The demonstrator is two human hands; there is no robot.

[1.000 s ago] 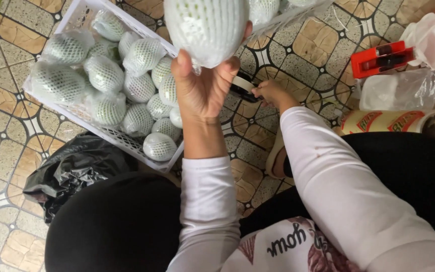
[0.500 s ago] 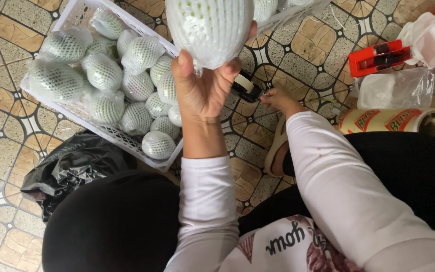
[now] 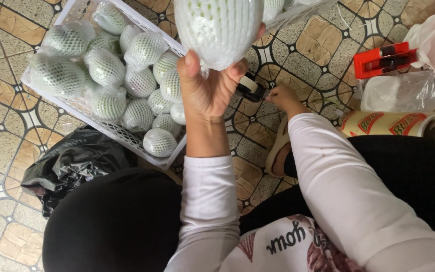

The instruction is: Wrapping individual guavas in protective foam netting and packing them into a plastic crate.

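My left hand [image 3: 207, 90] is raised and grips a large green fruit [image 3: 217, 27] from below; the fruit is wrapped in white foam net and clear plastic. My right hand [image 3: 284, 96] is low over the tiled floor, its fingertips pinched at the end of a small black tape dispenser [image 3: 250, 85], partly hidden behind my left hand. To the left stands a white plastic crate [image 3: 127, 136] holding several wrapped fruits [image 3: 104, 65] of the same kind.
A crumpled black plastic bag [image 3: 71, 163] lies by my left knee. At the right are a red tape cutter [image 3: 381, 59], a clear plastic bag [image 3: 401, 90] and a printed roll of film [image 3: 393, 123]. My black-clad legs fill the foreground.
The fruit in my left hand has stayed raised, shifting only slightly. My right hand has edged a little to the right beside the tape dispenser.
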